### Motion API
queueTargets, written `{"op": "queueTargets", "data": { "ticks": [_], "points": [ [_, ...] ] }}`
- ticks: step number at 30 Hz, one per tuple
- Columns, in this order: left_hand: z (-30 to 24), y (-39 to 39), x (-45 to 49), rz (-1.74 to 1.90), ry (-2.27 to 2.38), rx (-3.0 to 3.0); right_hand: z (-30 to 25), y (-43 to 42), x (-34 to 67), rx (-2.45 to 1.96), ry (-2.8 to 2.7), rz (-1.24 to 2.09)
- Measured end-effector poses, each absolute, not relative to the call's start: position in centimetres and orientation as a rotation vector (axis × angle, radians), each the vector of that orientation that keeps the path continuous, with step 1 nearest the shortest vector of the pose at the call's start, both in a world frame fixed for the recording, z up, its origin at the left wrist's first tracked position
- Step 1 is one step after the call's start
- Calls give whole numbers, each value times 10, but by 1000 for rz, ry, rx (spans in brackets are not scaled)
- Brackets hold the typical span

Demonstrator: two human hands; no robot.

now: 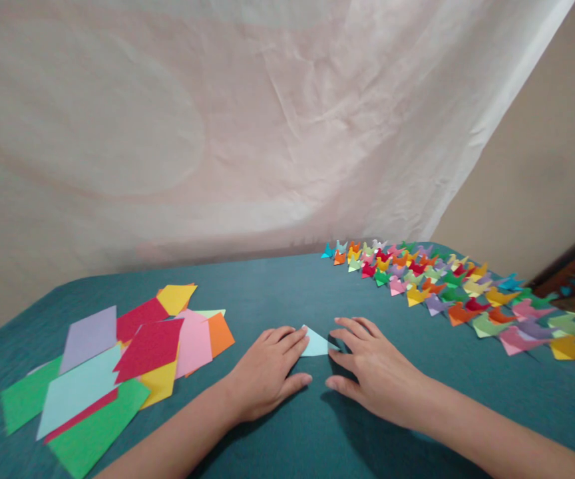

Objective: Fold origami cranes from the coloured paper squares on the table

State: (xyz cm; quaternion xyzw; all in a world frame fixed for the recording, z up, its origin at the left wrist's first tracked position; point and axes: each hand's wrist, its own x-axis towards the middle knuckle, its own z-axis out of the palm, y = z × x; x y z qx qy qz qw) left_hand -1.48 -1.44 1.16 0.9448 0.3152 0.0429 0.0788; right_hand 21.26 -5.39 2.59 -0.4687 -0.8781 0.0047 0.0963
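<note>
A folded piece of light blue origami paper (316, 343) lies on the dark teal tabletop between my two hands. My left hand (275, 366) rests flat on the table, its fingertips over the paper's left edge and its thumb apart below. At the paper's right corner is my right hand (365, 362), fingers spread and slightly curved. Its index fingertip is at or very near that corner; whether it touches I cannot tell. Part of the paper is hidden under the left fingers.
Loose coloured paper sheets (82, 379) overlap in a pile on the left. Rows of folded paper birds (432, 283) in many colours stand at the right and back right. A pale cloth (247, 133) hangs behind the table (267, 286).
</note>
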Motion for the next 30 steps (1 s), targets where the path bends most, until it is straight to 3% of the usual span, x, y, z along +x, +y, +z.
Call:
{"op": "queueTargets", "data": {
  "ticks": [13, 30],
  "points": [
    [13, -15, -14, 107, 945, 2828, 22, -55, 219, -1400, -2617, -116],
    [12, -14, -15, 119, 949, 2850, -5, -34, 222, -1175, -2592, 58]
  ]
}}
